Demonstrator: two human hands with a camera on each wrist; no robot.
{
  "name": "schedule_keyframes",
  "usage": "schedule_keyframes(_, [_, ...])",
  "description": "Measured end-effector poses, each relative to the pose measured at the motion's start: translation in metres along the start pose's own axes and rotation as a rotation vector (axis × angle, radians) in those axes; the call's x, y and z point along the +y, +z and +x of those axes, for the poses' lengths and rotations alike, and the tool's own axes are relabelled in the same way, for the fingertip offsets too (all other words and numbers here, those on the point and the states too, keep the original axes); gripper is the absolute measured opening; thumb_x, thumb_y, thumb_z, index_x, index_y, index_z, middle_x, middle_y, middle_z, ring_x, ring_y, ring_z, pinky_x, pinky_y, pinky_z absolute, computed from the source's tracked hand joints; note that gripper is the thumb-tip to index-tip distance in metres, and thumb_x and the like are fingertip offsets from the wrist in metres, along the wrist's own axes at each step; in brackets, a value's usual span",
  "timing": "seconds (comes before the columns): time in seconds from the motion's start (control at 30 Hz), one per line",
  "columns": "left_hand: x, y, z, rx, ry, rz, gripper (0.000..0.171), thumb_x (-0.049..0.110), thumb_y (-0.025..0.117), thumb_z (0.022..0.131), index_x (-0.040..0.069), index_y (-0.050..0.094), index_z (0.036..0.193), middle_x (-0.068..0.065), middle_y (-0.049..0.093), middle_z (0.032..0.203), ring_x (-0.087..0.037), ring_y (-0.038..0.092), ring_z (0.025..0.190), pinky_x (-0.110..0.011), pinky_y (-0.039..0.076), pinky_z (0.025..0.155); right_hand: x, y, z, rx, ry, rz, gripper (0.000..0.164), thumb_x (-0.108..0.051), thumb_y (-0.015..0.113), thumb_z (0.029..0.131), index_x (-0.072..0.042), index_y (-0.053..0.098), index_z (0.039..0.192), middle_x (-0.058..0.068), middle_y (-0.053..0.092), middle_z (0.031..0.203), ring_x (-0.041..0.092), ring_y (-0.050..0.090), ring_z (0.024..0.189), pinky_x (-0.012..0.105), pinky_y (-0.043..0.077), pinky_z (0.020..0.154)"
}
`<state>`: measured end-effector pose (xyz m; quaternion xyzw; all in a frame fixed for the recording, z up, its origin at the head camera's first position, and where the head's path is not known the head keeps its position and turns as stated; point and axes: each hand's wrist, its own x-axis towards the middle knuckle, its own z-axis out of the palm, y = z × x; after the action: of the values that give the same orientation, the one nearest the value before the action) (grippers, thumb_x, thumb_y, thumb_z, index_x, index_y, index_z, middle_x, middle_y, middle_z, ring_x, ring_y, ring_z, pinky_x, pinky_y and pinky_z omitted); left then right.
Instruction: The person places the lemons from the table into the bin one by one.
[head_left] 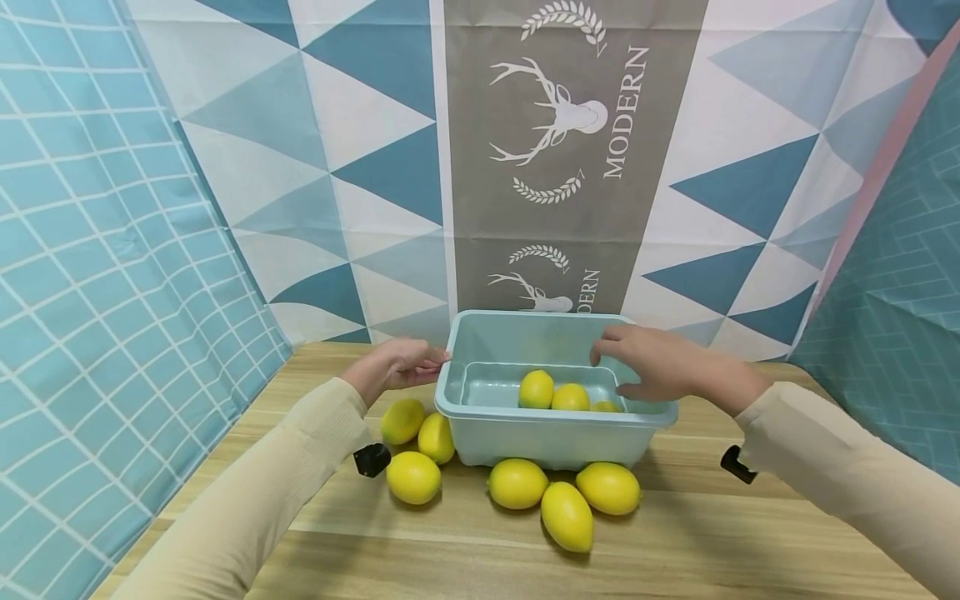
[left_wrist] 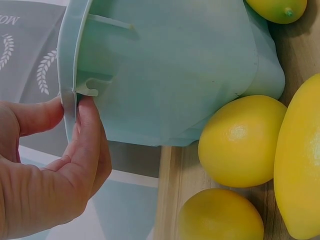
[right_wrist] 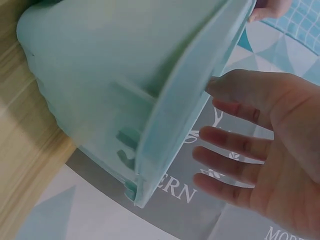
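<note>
A light blue plastic bin (head_left: 551, 440) stands on the wooden table, with three yellow lemons (head_left: 536, 389) visible inside. My left hand (head_left: 397, 364) pinches its left rim; in the left wrist view the thumb is on the outer face and the curled fingers (left_wrist: 89, 120) are tucked under the lip. Over the right end of the bin is my right hand (head_left: 656, 362), fingers spread and nothing held. The right wrist view shows its thumb (right_wrist: 235, 85) close by the rim and the other fingers apart from one another.
Three lemons (head_left: 414, 477) lie by the bin's left side, below my left forearm. Another three (head_left: 567, 517) are grouped along its front. Patterned cloth (head_left: 375, 167) hangs behind the table, with blue tiled-print sheets (head_left: 90, 250) at both sides.
</note>
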<state>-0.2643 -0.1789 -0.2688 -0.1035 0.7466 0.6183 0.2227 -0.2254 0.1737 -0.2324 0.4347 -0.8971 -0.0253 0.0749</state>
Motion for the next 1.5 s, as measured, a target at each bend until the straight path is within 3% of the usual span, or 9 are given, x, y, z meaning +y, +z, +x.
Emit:
schedule_keyframes(0.23, [-0.001, 0.0, 0.0, -0.004, -0.006, -0.016, 0.038, 0.009, 0.057, 0.095, -0.005, 0.051, 0.13, -0.004, 0.058, 0.089, -0.016, 0.062, 0.089, -0.017, 0.059, 0.07, -0.004, 0.012, -0.006, 0.089, -0.032, -0.084, 0.036, -0.012, 0.082, 0.071, -0.015, 0.063, 0.101, 0.004, 0.061, 0.1, 0.018, 0.059, 0.086, 0.036, 0.057, 0.075])
schedule_keyframes(0.4, [-0.001, -0.001, 0.001, -0.008, 0.001, -0.017, 0.04, 0.009, 0.057, 0.095, -0.006, 0.05, 0.131, -0.004, 0.058, 0.089, -0.014, 0.062, 0.084, -0.017, 0.059, 0.069, -0.005, 0.017, -0.008, 0.142, -0.03, -0.123, 0.035, -0.012, 0.082, 0.072, -0.015, 0.063, 0.101, 0.004, 0.061, 0.099, 0.017, 0.057, 0.088, 0.035, 0.055, 0.073])
schedule_keyframes(0.73, [0.0, 0.0, 0.001, 0.001, 0.001, -0.023, 0.038, 0.009, 0.057, 0.095, -0.005, 0.052, 0.13, -0.003, 0.059, 0.087, -0.011, 0.062, 0.073, -0.017, 0.059, 0.067, -0.017, 0.019, -0.014, 0.229, 0.029, -0.173, 0.038, -0.011, 0.083, 0.069, -0.015, 0.065, 0.102, 0.001, 0.06, 0.098, 0.017, 0.056, 0.089, 0.033, 0.053, 0.071])
schedule_keyframes(1.2, [-0.003, -0.001, 0.002, -0.015, 0.014, -0.055, 0.041, 0.008, 0.057, 0.095, -0.007, 0.049, 0.132, -0.003, 0.058, 0.087, -0.013, 0.062, 0.083, -0.018, 0.059, 0.069, -0.029, 0.02, -0.025, 0.295, 0.099, -0.212, 0.039, -0.012, 0.084, 0.069, -0.014, 0.066, 0.103, 0.005, 0.063, 0.102, 0.026, 0.062, 0.097, 0.043, 0.057, 0.084])
schedule_keyframes(1.5, [-0.003, -0.001, 0.003, -0.011, 0.013, -0.052, 0.038, 0.008, 0.057, 0.095, -0.005, 0.051, 0.13, -0.004, 0.059, 0.089, -0.016, 0.062, 0.091, -0.018, 0.059, 0.071, -0.034, 0.025, -0.035, 0.365, 0.118, -0.226, 0.041, -0.013, 0.085, 0.066, -0.013, 0.066, 0.103, 0.007, 0.063, 0.102, 0.024, 0.059, 0.091, 0.04, 0.055, 0.075])
